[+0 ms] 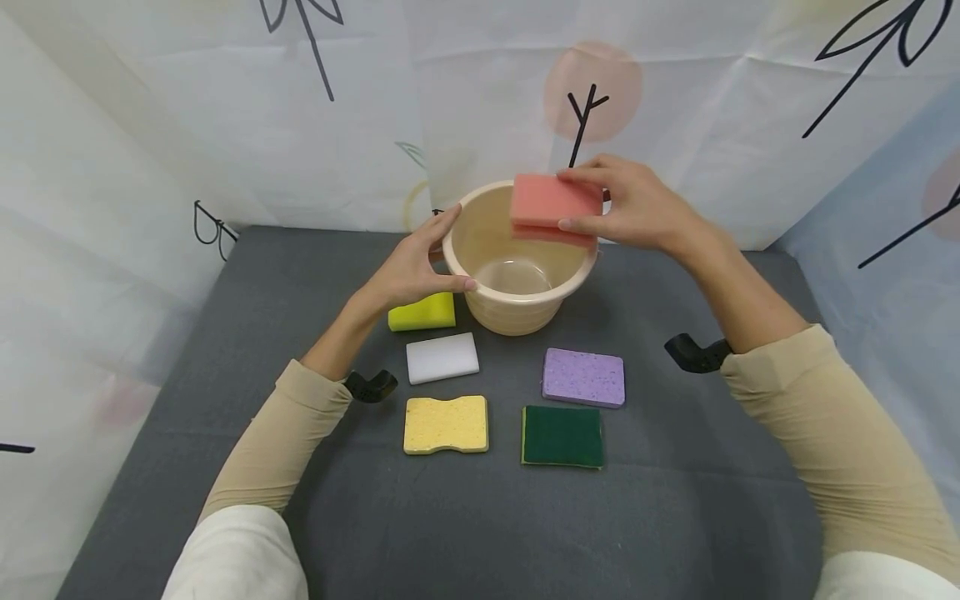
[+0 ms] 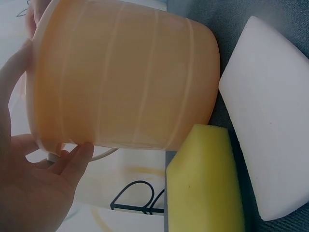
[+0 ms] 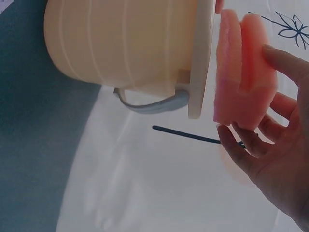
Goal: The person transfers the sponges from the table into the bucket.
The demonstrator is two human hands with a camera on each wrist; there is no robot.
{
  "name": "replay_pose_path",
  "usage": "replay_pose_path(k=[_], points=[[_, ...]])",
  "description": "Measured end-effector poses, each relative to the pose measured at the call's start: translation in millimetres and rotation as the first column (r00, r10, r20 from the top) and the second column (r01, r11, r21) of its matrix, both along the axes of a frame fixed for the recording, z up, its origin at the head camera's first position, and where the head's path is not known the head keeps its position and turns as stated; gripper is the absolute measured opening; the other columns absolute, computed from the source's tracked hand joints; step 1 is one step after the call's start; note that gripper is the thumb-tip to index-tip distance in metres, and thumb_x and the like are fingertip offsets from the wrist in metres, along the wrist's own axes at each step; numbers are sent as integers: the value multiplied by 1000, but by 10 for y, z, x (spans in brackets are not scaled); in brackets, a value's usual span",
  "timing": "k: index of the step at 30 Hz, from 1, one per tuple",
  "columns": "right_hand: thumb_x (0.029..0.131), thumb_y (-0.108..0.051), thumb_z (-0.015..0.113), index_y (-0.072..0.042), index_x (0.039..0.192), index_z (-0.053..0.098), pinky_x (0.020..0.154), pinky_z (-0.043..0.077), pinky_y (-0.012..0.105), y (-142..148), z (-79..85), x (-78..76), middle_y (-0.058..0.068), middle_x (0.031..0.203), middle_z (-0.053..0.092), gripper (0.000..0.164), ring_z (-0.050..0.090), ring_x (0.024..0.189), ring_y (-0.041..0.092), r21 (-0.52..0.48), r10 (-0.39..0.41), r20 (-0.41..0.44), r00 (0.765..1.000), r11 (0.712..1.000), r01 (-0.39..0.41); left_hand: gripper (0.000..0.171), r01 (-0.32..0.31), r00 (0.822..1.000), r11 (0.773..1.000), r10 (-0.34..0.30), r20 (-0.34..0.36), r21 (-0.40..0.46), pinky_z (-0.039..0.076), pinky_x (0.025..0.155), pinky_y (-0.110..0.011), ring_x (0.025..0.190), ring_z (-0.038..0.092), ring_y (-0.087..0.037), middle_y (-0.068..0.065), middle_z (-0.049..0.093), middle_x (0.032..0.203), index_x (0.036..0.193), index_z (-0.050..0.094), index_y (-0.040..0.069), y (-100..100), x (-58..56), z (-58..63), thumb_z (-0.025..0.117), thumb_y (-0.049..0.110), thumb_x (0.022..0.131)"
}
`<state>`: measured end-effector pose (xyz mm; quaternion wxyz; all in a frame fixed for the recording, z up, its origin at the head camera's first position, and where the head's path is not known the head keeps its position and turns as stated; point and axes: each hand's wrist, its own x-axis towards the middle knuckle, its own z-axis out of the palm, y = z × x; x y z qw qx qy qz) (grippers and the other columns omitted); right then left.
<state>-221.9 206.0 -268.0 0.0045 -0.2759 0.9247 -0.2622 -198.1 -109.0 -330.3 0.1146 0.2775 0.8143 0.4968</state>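
Observation:
A cream plastic bucket (image 1: 506,312) stands at the back of the dark table. My left hand (image 1: 411,271) grips its left rim, thumb at the front and fingers on the far side. Above the right part of the bucket's mouth, my right hand (image 1: 641,204) holds a pink sponge (image 1: 551,200) between thumb and fingers. In the right wrist view a groove splits the sponge (image 3: 256,101) along one side, and it is just outside the rim line, above the opening. The bucket's grey handle (image 3: 159,104) hangs down along its wall. Its visible inner floor is bare.
A lime-yellow sponge (image 1: 422,313) and a white sponge (image 1: 442,358) lie beside the bucket, near my left forearm. Closer in are a pale yellow notched sponge (image 1: 446,425), a purple sponge (image 1: 583,377) and a dark green scouring sponge (image 1: 562,437). Printed cloth (image 1: 480,108) hangs behind the table.

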Motion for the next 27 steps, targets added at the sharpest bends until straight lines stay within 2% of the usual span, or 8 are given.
replay_pose_path(k=[5, 15, 20, 27], points=[[89, -32, 73, -7, 143, 55, 87, 42, 44, -119, -23, -77, 14, 130, 56, 62, 51, 106, 29, 13, 12, 18, 1000, 1000, -13, 103, 7, 1000, 1000, -7, 13, 17, 44, 109, -42, 140, 40, -36, -20, 18, 161, 157, 11, -2, -17, 4, 6, 81, 7, 82], [84, -25, 77, 0, 138, 56, 103, 42, 48, -361, -123, -204, 20, 129, 56, 63, 52, 118, 35, 72, 38, 10, 999, 997, -39, 102, 12, 1000, 999, -12, 0, 32, 43, 109, -43, 140, 39, -36, -22, 22, 159, 157, 12, -3, -29, 1, -23, 80, 6, 82], [84, -25, 75, 1, 139, 55, 104, 40, 49, -404, -175, -216, 22, 132, 53, 64, 50, 120, 37, 105, 14, 50, 999, 994, -19, 102, 13, 1000, 1000, -12, -15, 26, 43, 109, -41, 141, 38, -36, -23, 21, 159, 157, 13, -3, -8, 1, -12, 81, 7, 82], [85, -27, 75, 1, 137, 57, 103, 41, 48, -454, -262, -212, 22, 129, 53, 62, 51, 116, 36, 133, -19, 60, 998, 991, 11, 103, 19, 1000, 999, -19, -13, 30, 43, 110, -39, 141, 38, -34, -21, 20, 161, 157, 14, -2, 8, 0, -8, 82, 7, 81]])
